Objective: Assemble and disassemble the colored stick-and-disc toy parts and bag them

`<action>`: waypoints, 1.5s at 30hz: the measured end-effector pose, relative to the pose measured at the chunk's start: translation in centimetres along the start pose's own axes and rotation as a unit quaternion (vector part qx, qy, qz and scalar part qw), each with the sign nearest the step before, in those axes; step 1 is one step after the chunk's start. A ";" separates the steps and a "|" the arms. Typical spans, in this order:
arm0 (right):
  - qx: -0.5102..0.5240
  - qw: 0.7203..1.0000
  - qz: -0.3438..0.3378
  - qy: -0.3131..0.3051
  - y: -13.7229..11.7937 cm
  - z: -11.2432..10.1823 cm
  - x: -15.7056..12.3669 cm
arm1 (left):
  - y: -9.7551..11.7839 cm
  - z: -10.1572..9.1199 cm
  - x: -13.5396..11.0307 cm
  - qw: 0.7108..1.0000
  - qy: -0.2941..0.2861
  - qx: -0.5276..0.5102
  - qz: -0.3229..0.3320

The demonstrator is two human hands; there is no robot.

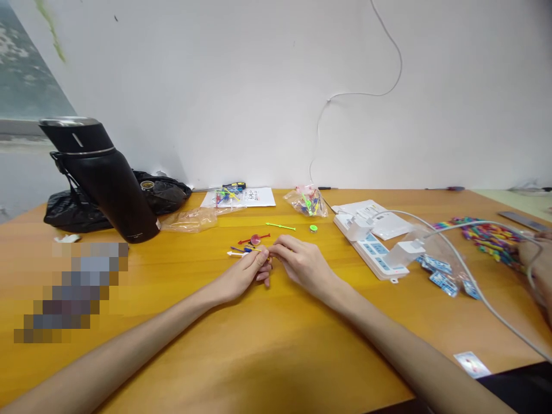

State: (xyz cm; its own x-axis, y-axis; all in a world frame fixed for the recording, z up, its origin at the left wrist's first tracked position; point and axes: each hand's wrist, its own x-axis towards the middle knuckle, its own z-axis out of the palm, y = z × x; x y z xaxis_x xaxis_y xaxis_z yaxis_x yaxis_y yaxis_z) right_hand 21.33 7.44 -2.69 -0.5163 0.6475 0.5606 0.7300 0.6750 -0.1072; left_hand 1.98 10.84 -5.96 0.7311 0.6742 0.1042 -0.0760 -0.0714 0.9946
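Note:
My left hand (245,274) is closed, with its thumb pressed on a thin yellow plastic arrow (256,249). Against its thumb tip, my right hand (304,265) pinches with bent fingers; whatever lies between them is too small to make out. A white plastic arrow (234,253) and a blue arrow (238,249) show just behind the left hand. Slightly farther back lies a red arrow (245,241) with a round red piece (256,239) on it. Beyond the hands are a green arrow (281,226) and a round green piece (313,229).
A black bottle (112,178) and black bag (172,195) stand left. Bags of coloured parts (308,201) lie at the back. Right are a power strip (375,253), a trailing white cable (468,275), colourful pieces (491,238) and another person's hand (535,259). A blurred patch (80,287) covers something left.

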 end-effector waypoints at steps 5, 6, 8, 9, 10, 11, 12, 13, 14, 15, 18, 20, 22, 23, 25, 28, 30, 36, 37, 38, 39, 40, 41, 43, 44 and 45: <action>0.128 0.988 0.089 -0.011 -0.3 -0.2 0.1 | 0.5 0.3 -0.6 0.995 0.040 0.087 0.000; 0.157 0.981 0.110 -0.012 -0.5 -0.2 0.2 | 0.4 0.4 -0.6 0.994 0.050 0.100 0.001; 0.234 0.960 0.153 -0.021 -0.8 -0.2 0.4 | 0.4 0.3 -0.7 0.990 0.070 0.120 0.002; 0.282 0.943 0.174 -0.027 -1.0 -0.2 0.5 | 0.4 0.3 -0.7 0.989 0.078 0.122 0.004; 0.333 0.922 0.194 -0.033 -1.1 -0.1 0.6 | 0.5 0.3 -0.7 0.989 0.083 0.119 0.006; 0.382 0.899 0.213 -0.035 -1.1 -0.1 0.7 | 0.6 0.3 -0.6 0.990 0.086 0.111 0.009; 0.425 0.875 0.231 -0.035 -1.0 0.0 0.8 | 0.6 0.3 -0.6 0.991 0.085 0.100 0.015; 0.459 0.852 0.249 -0.030 -0.8 0.2 0.8 | 0.7 0.3 -0.6 0.993 0.081 0.087 0.022; 0.487 0.832 0.265 -0.023 -0.6 0.3 0.8 | 0.8 0.3 -0.5 0.994 0.075 0.074 0.029; 0.508 0.815 0.279 -0.016 -0.3 0.5 0.9 | 0.8 0.4 -0.5 0.995 0.067 0.062 0.035; 0.542 0.780 0.311 0.017 1.1 0.9 0.9 | 0.7 0.4 -0.4 0.997 0.047 0.041 0.044; 0.549 0.763 0.337 0.056 2.1 1.1 0.8 | 0.5 0.5 -0.4 0.997 0.039 0.043 0.041; 0.547 0.745 0.369 0.099 3.1 1.1 0.6 | 0.4 0.5 -0.4 0.997 0.036 0.051 0.035; 0.544 0.737 0.384 0.117 3.6 1.1 0.5 | 0.4 0.5 -0.4 0.997 0.035 0.056 0.031; 0.532 0.729 0.408 0.141 4.4 1.2 0.2 | 0.4 0.5 -0.4 0.997 0.035 0.067 0.025; 0.469 0.765 0.413 0.155 5.5 1.4 -0.2 | 0.5 0.5 -0.5 0.996 0.032 0.078 0.022; 0.394 0.817 0.392 0.153 6.1 1.7 -0.4 | 0.5 0.4 -0.5 0.996 0.029 0.087 0.023; 0.274 0.889 0.356 0.092 7.0 2.6 -0.6 | 0.4 0.4 -0.5 0.994 0.033 0.103 0.030; 0.268 0.896 0.344 0.083 7.0 2.7 -0.6 | 0.4 0.5 -0.5 0.994 0.033 0.104 0.032; 0.258 0.907 0.326 0.072 6.9 2.7 -0.6 | 0.4 0.5 -0.6 0.993 0.032 0.106 0.033; 0.242 0.919 0.305 0.061 6.8 2.7 -0.6 | 0.4 0.4 -0.6 0.993 0.031 0.108 0.034; 0.220 0.932 0.282 0.050 6.8 2.8 -0.5 | 0.3 0.4 -0.6 0.993 0.030 0.110 0.034; 0.194 0.945 0.260 0.041 6.7 2.8 -0.5 | 0.3 0.4 -0.6 0.993 0.029 0.110 0.033; 0.143 0.964 0.224 0.025 6.6 2.9 -0.4 | 0.3 0.4 -0.5 0.993 0.028 0.111 0.033; 0.124 0.970 0.210 0.019 6.6 2.9 -0.4 | 0.3 0.4 -0.5 0.993 0.028 0.111 0.033; 0.113 0.973 0.200 0.013 6.6 3.0 -0.4 | 0.3 0.4 -0.5 0.993 0.028 0.112 0.033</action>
State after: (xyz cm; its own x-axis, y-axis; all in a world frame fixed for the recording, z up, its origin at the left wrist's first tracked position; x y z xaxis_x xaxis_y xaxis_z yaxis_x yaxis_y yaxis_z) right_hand 25.03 12.70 -6.10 -0.1975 0.8670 0.4575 0.7512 0.4337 -0.4976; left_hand 1.86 10.18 -5.68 0.6898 0.7026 0.1750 0.0354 -0.2741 0.9611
